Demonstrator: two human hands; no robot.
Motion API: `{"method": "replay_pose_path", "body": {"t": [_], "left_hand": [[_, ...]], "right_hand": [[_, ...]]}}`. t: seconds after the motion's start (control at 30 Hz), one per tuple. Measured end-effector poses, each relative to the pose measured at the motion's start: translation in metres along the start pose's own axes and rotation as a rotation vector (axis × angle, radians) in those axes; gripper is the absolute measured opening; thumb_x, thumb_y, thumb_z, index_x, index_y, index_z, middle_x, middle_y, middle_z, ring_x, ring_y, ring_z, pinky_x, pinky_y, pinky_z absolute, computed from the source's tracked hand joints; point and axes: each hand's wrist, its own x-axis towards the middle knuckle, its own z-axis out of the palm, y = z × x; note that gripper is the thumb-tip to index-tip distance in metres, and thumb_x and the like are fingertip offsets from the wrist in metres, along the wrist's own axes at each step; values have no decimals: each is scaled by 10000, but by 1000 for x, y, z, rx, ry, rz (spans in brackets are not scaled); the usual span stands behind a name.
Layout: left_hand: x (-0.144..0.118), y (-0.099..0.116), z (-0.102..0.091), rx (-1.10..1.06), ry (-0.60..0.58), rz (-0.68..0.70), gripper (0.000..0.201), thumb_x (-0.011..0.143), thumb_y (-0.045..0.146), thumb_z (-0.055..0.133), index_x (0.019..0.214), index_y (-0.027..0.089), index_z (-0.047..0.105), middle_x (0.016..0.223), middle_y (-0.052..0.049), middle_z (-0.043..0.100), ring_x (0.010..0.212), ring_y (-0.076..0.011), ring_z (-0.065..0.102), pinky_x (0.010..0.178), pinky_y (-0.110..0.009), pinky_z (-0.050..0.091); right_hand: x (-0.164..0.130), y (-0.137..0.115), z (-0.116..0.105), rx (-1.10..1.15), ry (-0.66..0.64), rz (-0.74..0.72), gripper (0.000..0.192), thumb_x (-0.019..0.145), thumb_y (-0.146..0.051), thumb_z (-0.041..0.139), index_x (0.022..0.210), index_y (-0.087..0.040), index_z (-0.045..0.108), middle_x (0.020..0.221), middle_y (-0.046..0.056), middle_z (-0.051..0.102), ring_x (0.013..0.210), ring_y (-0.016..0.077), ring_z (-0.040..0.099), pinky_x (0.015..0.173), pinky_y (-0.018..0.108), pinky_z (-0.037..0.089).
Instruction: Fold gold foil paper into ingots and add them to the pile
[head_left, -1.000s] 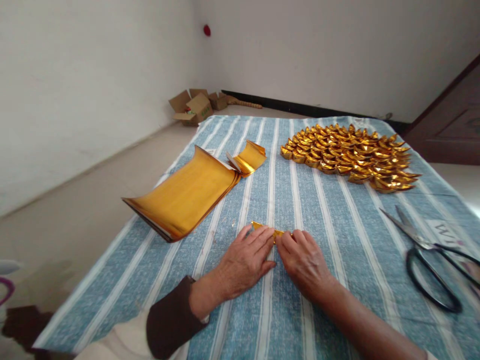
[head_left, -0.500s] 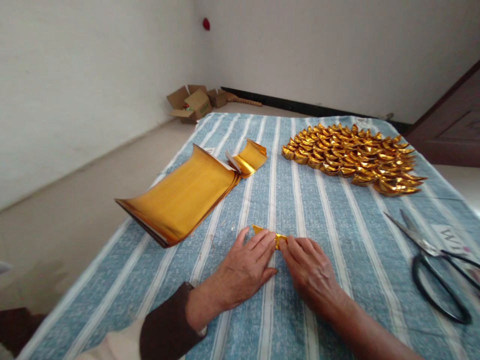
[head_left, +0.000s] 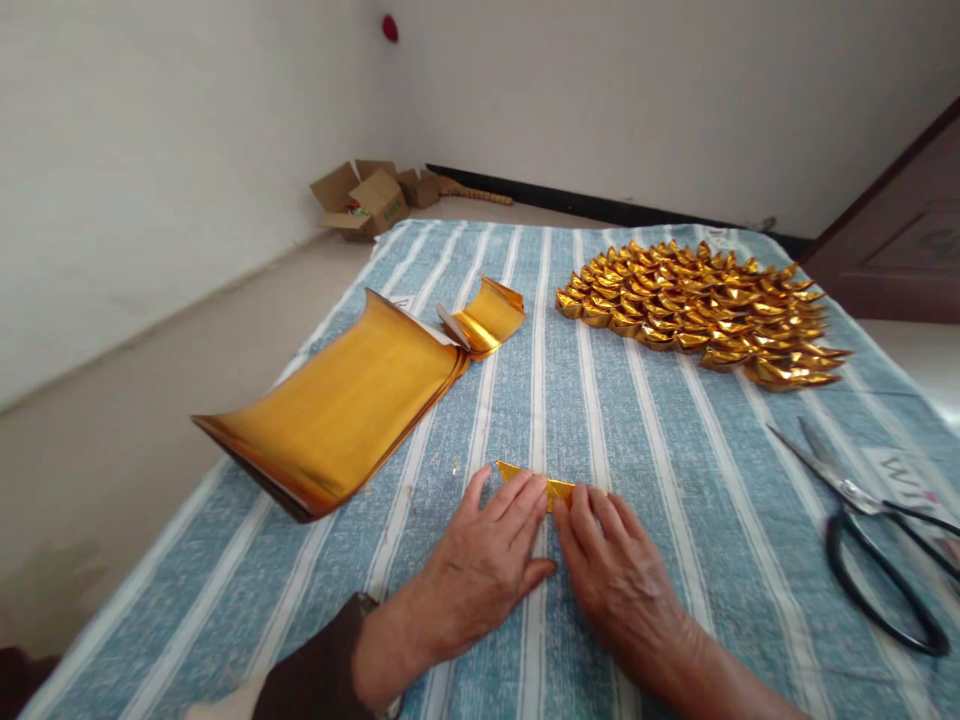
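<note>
Resting on shiny, pointed gold foil (head_left: 559, 490), fingers (head_left: 517, 503) curve.

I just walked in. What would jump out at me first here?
Probably the glittering cluster of folded gold pieces at the far right of the striped cloth. Next, the stack of gold sheets on the left and black-handled scissors on the right. Front and centre, the left hand and right hand touch a small gold strip.
</note>
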Motion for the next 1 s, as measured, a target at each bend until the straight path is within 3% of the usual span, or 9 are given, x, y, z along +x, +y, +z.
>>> {"method": "replay_pose_path", "body": {"t": [0.23,0.57,0.8,1.0], "left_hand": [[-2,0,2,36,-15,23,573,1015,508,310,1262,54,558,1370,-195,573,1320,-306,468,1089,-575,290],[-4,0,6,21,-26,14,617,1007,537,294,1306,50,526,1387,-214,552,1333,-316,462,1071,-597,321],[-6,-2,4,-2,-64,23,708,948,623,379,1335,41,497,1414,-237,517,1344,-343,450,1068,-587,331],[-5,-3,0,-23,-97,29,730,906,670,423,1353,97,498,1437,-226,494,1354,-348,436,1071,-579,322]], "right_hand": [[-3,1,2,-71,4,-94,406,850,-57,369,1177,26,596,1105,284,650,1009,346,617,877,509,507],[-10,8,7,-77,66,-144,376,861,-33,358,1142,11,603,1117,258,668,1054,322,635,912,469,525],[-19,14,11,16,106,-145,376,891,-30,330,1150,-9,602,1158,249,650,1133,303,602,934,438,526],[-19,11,12,9,81,-116,399,887,-27,317,1152,-12,616,1170,238,652,1144,305,598,939,441,527]]}}
